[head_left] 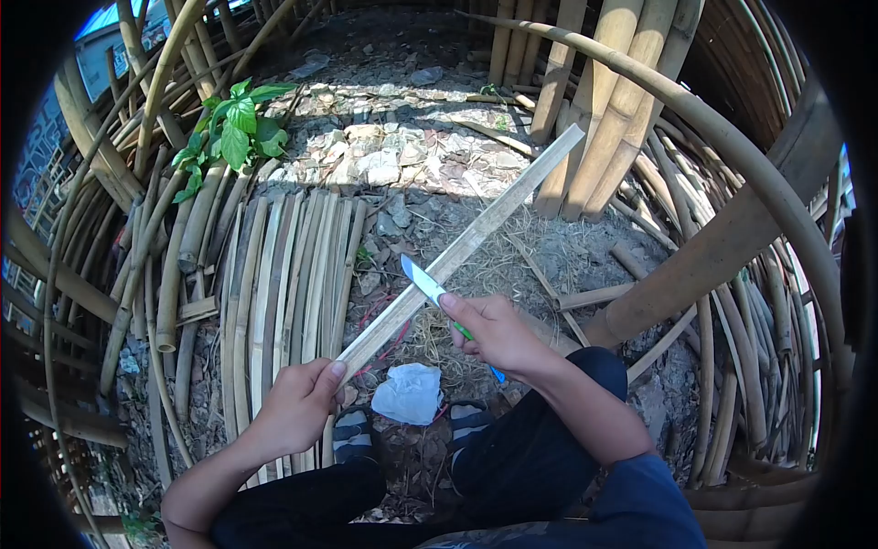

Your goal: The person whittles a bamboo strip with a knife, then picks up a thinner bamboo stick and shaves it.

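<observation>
Crossing bamboo strip (pixel 494 212), knife (pixel 423 281) is gripped by handle in right hand (pixel 494 337); strip's lower end is clasped in left hand (pixel 294 407).

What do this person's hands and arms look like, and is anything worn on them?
The left hand and right hand are bare, with no gloves, rings or watch showing. The left forearm and right forearm are uncovered too. A plain dark blue sleeve ends near the right elbow; no sleeve shows on the left.
</observation>
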A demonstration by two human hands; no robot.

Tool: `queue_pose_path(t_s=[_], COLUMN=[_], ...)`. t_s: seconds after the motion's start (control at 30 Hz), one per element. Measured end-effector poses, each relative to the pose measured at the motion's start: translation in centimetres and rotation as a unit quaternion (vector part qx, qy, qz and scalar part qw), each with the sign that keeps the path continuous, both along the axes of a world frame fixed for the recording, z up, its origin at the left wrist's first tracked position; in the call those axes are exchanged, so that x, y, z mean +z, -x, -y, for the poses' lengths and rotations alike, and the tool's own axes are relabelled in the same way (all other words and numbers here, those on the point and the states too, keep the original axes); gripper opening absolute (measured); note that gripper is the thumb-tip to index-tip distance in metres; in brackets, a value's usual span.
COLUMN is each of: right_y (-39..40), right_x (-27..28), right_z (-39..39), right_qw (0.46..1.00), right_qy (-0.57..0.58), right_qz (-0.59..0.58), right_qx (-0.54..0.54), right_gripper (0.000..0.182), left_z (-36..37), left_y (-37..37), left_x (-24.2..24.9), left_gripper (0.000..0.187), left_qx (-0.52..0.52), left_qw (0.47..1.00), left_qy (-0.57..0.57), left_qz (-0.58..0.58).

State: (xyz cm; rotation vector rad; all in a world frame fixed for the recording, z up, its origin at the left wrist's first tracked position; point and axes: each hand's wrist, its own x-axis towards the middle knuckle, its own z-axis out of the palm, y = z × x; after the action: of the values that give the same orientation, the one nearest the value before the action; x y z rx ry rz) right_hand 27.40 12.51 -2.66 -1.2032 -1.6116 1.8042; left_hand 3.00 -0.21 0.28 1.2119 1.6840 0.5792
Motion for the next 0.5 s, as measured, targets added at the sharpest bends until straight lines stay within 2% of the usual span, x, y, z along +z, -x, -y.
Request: queue_pose_path(t_s=[0.07,0.17,0.23,0.43,0.5], right_y=[0.1,-0.9,-2.5,0.0,0.8], right_x=[-0.4,-0.3,0.5,-0.5,-1.9], right_z=[0.2,-0.9,-2.7,0.9,1.8], right_qw=[1.000,0.997,0.991,0.999,0.992], right_qy=[-0.014,-0.073,-0.068,-0.030,-0.104], right_qz=[-0.002,-0.004,-0.002,-0.012,-0.007], right_qx=[-0.025,0.002,-0.113,-0.032,0.064], right_gripper=[0.053,0.054,0.053,0.054,0.056], left_z=[-0.1,0.0,0.4,0.4,0.4], left_y=[0.0,0.3,0.8,0.7,0.5], left_x=[0.0,-0.2,-0.2,0.4,0.5], left_gripper=[0.040,0.041,0.043,0.043,0.040], left_qx=[-0.002,0.002,0.005,0.002,0.007], left_qw=[1.000,1.000,1.000,0.999,0.999], left_qy=[-0.008,-0.009,-0.002,0.027,0.007], left_qz=[0.002,-0.011,-0.031,-0.019,0.038])
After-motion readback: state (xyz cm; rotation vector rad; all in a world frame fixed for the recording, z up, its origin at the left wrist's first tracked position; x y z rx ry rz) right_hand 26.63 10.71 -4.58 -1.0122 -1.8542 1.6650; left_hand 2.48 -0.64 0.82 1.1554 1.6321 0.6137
